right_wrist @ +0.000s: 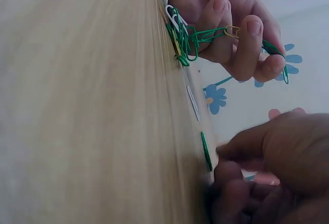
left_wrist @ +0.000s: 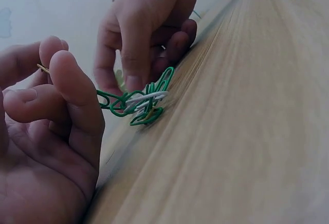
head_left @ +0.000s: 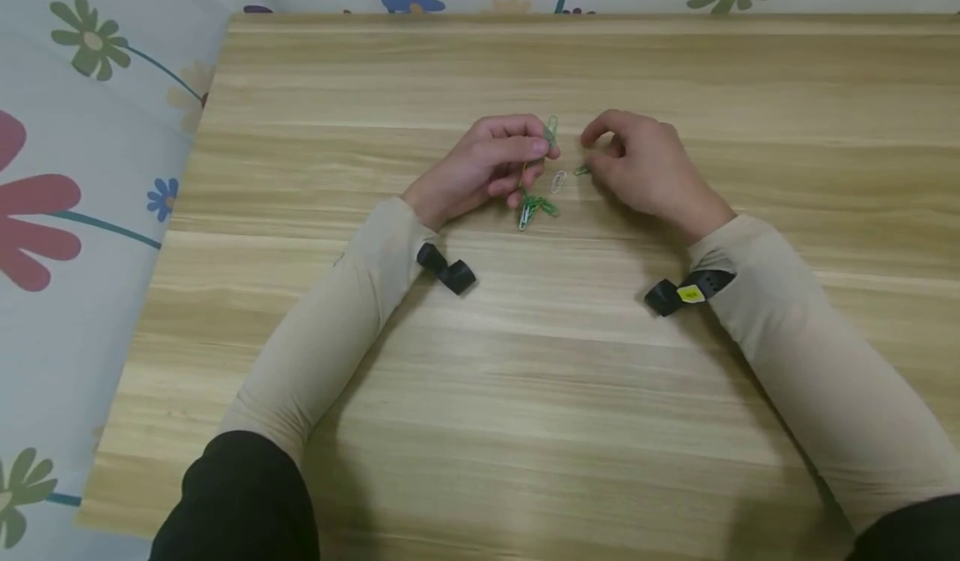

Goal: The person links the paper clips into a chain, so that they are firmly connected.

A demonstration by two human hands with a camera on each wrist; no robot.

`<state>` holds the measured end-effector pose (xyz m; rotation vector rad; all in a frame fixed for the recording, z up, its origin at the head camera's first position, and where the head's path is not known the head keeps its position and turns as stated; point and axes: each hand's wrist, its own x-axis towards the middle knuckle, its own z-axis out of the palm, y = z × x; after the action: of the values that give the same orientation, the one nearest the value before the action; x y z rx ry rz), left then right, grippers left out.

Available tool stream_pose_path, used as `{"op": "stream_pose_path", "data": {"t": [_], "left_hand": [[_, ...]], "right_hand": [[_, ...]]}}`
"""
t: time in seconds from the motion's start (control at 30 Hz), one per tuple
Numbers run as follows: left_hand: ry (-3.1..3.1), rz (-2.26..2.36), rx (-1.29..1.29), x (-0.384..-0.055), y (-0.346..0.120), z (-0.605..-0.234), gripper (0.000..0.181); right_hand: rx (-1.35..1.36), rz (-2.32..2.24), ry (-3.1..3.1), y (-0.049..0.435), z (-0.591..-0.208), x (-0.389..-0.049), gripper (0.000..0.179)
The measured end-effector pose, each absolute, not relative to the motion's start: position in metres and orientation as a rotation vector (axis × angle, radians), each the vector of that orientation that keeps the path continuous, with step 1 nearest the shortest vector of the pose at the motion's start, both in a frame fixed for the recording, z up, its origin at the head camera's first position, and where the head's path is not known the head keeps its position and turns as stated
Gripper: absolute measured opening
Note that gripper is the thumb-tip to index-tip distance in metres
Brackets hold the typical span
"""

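Observation:
A chain of linked paper clips [right_wrist: 205, 34], green with a yellow one among them, hangs from my left hand [head_left: 506, 157]. The thumb and index finger pinch its top green paper clip [head_left: 552, 127]. Its lower end lies bunched on the table in a small heap [head_left: 531, 208] of green, white and yellow clips. Right of the heap lies a loose white paper clip [head_left: 558, 181]. My right hand [head_left: 637, 161] is low over the table, its thumb and index finger apart and bent, beside a loose green paper clip [right_wrist: 206, 151]. I see nothing held in it.
The wood-grained table [head_left: 555, 361] spreads on all sides of the hands. Behind it and to the left hangs a pale cloth [head_left: 112, 144] with printed flowers. Black wrist cameras [head_left: 456, 277] sit on both sleeves, close above the tabletop.

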<state>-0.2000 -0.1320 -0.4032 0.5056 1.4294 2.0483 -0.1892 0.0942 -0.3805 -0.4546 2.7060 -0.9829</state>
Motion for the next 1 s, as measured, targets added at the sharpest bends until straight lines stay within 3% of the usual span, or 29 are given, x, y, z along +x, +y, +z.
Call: {"op": "stream_pose_path", "data": {"t": [0.3,1.0], "left_hand": [[1.462,2.044,0.463,-0.2,-0.131,-0.402,0.015],[1.508,2.006,0.469,-0.201,-0.133,-0.406,0.014]], "right_hand": [[-0.821,-0.889,2.64,0.085,-0.382,-0.183,0.014],[-0.695,-0.559,2.552,0.081,-0.373,-0.179,0.006]]}}
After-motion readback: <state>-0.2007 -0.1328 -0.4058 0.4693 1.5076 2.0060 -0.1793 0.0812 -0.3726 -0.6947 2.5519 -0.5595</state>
